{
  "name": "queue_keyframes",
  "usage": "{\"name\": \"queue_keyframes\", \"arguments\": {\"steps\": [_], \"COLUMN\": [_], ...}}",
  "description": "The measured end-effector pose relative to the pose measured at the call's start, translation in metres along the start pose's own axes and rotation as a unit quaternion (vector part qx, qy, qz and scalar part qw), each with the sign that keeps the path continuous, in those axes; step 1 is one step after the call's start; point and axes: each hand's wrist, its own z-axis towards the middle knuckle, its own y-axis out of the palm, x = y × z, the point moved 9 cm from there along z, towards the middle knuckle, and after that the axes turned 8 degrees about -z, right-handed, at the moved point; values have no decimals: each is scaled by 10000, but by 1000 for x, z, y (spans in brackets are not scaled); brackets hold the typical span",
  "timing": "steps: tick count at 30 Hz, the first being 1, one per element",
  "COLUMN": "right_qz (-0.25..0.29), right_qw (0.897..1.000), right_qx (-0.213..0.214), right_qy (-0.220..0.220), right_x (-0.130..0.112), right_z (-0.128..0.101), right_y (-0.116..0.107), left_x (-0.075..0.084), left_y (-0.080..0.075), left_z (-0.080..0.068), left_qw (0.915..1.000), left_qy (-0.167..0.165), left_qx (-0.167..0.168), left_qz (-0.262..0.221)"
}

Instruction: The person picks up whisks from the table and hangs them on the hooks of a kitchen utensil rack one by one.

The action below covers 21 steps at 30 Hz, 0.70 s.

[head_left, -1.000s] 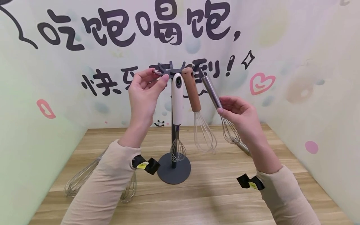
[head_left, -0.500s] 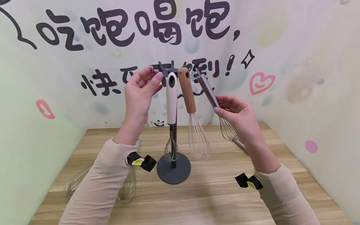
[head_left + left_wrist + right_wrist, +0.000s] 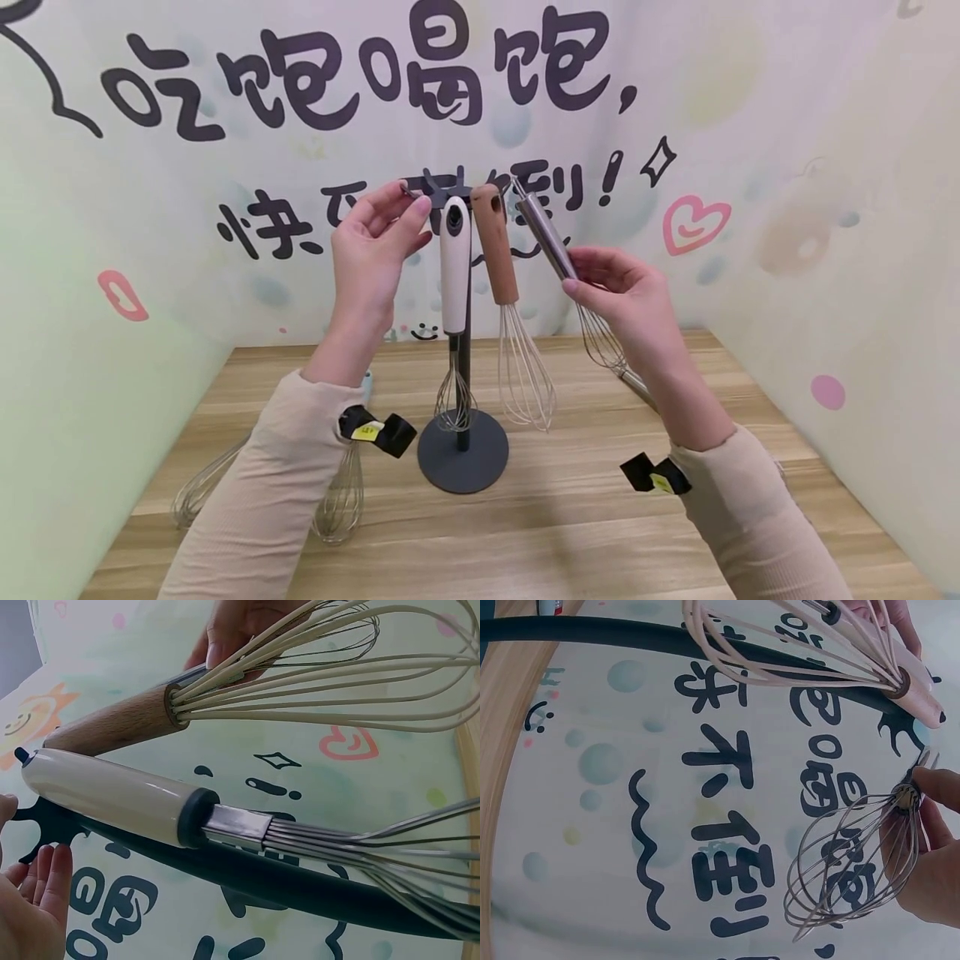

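My left hand (image 3: 372, 254) pinches a prong at the left of the dark hook rack (image 3: 462, 457), between thumb and fingers. A white-handled whisk (image 3: 454, 271) and a wooden-handled whisk (image 3: 496, 250) hang from the rack's top, side by side. My right hand (image 3: 633, 296) grips a steel whisk (image 3: 545, 233) by the lower part of its handle, tilted with its wires (image 3: 847, 862) downward. The steel whisk's top end is close beside the rack's right side, right of the wooden handle. Whether it touches a hook I cannot tell.
Wire whisks (image 3: 339, 500) lie on the wooden table (image 3: 525, 533) at the left, partly behind my left sleeve. A light-blue handle end (image 3: 367, 385) shows beside that sleeve. Another metal handle (image 3: 637, 387) lies behind my right wrist. A printed cloth wall (image 3: 750, 108) stands behind.
The rack's top has turned, carrying the white-handled and wooden-handled whisks leftward. My left hand has shifted slightly left with the prong. My right hand has brought the steel whisk left, nearer the rack.
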Motion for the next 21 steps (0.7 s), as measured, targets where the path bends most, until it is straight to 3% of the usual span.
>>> {"name": "queue_keyframes", "arguments": {"steps": [21], "right_qz": [-201], "right_qw": [9990], "right_qx": [-380], "right_qy": [107], "right_x": [12], "right_z": [8], "right_y": [19], "left_x": [-2], "left_y": [-2], "left_z": [4], "left_qw": [9996], "left_qy": [-67], "left_qx": [-121], "left_qz": [-264]}}
